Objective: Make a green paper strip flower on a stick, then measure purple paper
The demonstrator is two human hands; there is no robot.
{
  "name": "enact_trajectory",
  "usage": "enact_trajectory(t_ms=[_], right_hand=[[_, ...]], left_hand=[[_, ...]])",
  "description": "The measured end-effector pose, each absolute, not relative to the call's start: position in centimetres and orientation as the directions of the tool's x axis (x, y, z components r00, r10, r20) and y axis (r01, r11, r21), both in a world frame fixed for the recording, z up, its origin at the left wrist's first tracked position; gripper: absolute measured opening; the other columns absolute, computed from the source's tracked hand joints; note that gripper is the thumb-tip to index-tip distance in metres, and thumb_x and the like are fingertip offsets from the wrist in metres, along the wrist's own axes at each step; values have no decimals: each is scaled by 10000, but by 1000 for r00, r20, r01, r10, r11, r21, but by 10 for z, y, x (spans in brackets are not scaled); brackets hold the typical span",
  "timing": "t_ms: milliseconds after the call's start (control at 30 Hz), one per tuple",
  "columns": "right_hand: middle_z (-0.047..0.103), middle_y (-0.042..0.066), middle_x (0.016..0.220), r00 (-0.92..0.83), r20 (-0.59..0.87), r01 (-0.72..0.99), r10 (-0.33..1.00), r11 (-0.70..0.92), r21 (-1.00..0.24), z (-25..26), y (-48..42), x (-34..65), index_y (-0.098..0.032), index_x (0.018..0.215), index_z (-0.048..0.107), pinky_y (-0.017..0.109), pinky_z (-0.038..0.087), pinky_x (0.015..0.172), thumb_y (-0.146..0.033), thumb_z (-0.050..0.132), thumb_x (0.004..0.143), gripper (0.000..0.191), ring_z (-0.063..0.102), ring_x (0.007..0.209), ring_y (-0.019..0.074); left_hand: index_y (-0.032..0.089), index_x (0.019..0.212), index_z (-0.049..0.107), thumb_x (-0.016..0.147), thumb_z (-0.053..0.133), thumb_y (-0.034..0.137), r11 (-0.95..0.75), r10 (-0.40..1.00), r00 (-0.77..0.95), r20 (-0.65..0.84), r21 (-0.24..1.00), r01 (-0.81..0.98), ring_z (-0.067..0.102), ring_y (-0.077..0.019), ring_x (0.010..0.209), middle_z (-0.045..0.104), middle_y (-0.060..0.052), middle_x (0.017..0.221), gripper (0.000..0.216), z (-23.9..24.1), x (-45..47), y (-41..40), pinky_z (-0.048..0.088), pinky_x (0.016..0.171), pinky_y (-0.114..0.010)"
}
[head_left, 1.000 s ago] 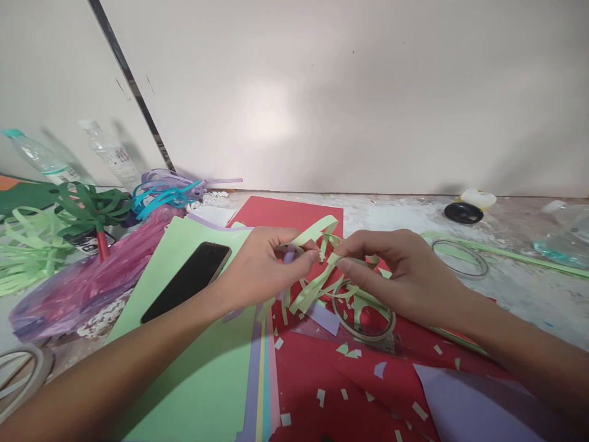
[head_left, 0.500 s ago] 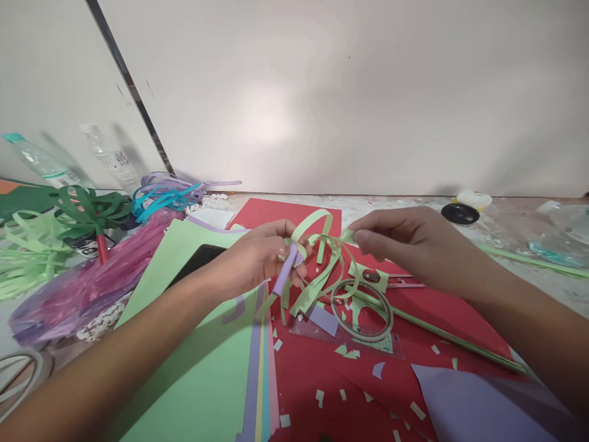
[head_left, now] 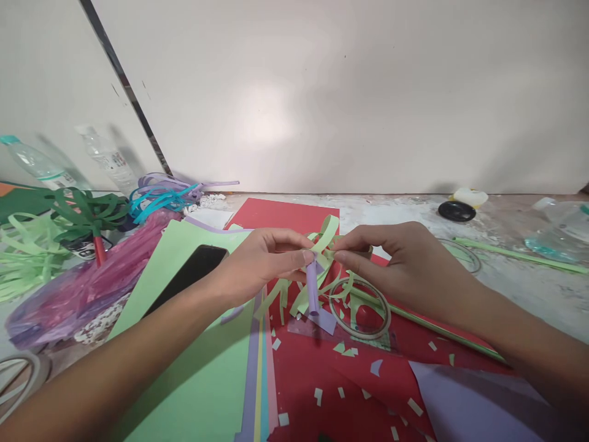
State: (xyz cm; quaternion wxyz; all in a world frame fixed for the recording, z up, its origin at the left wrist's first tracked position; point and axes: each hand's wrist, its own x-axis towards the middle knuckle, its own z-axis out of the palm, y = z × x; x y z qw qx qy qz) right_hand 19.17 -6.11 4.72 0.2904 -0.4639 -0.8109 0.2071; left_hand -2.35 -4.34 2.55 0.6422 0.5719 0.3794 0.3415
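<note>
My left hand (head_left: 257,264) pinches a small rolled purple paper tube (head_left: 313,294), which points downward below the fingertips. From the tube's top, a looped light green paper strip (head_left: 328,231) curves up between the hands. My right hand (head_left: 405,255) is closed, thumb and forefinger together on the end of a light green strip close to the tube. Under the hands, more loose green strips (head_left: 301,301) lie tangled. Just below my right hand a roll of tape (head_left: 385,325) rests flat on red paper (head_left: 331,380). My right hand partly covers the strips behind it.
Stacked coloured sheets (head_left: 184,374) and a black phone (head_left: 184,279) lie at left. Beyond are a pink plastic bag (head_left: 133,270), a dark green paper flower (head_left: 94,212) and bottles (head_left: 108,153). A thin green stick (head_left: 442,328), purple sheet (head_left: 469,399) and black lid (head_left: 456,211) are at right.
My right hand has come left and slightly down, closer to my left hand. The purple tube has swung from slanted to nearly upright and shifted right. The green loop has moved right and lower.
</note>
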Motion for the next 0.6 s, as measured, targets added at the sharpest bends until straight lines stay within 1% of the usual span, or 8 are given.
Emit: enact_trajectory(t_ms=[100, 233, 400, 500, 600], right_hand=[[693, -44, 674, -417, 282, 626, 864, 498, -601, 48, -62, 190, -259, 783, 711, 237, 426, 527, -227, 573, 856, 160, 587, 562, 114], [664, -43, 637, -429, 252, 614, 868, 485, -623, 48, -62, 190, -259, 796, 717, 235, 423, 525, -190, 559, 848, 180, 566, 550, 111], [600, -51, 571, -415, 233, 635, 879, 464, -617, 48, -64, 189, -259, 785, 714, 237, 394, 508, -214, 559, 843, 172, 501, 526, 102], [573, -51, 546, -419, 221, 646, 881, 461, -608, 48, -65, 189, -249, 762, 706, 242, 379, 505, -227, 562, 838, 164, 461, 505, 97], [584, -53, 559, -425, 222, 648, 877, 466, -603, 48, -65, 189, -251, 765, 703, 244, 373, 504, -234, 561, 837, 160, 466, 499, 94]], left_hand=[[193, 780, 718, 766, 729, 311, 81, 877, 472, -88, 996, 36, 593, -75, 612, 665, 3, 712, 119, 25, -22, -45, 500, 579, -193], [195, 781, 710, 770, 727, 330, 43, 887, 456, -70, 997, 71, 592, -72, 614, 663, 9, 720, 136, 23, -22, -44, 491, 582, -188], [187, 783, 695, 766, 729, 364, -1, 885, 463, -56, 993, 121, 595, -89, 659, 646, 8, 720, 181, 23, -22, -44, 487, 627, -208], [194, 770, 683, 768, 727, 366, -12, 882, 469, -56, 990, 141, 572, -76, 619, 629, 23, 681, 178, 23, -22, -45, 459, 585, -192], [208, 776, 682, 768, 727, 365, -8, 878, 473, -68, 988, 157, 553, -68, 590, 625, 36, 657, 163, 24, -22, -45, 436, 555, -181]])
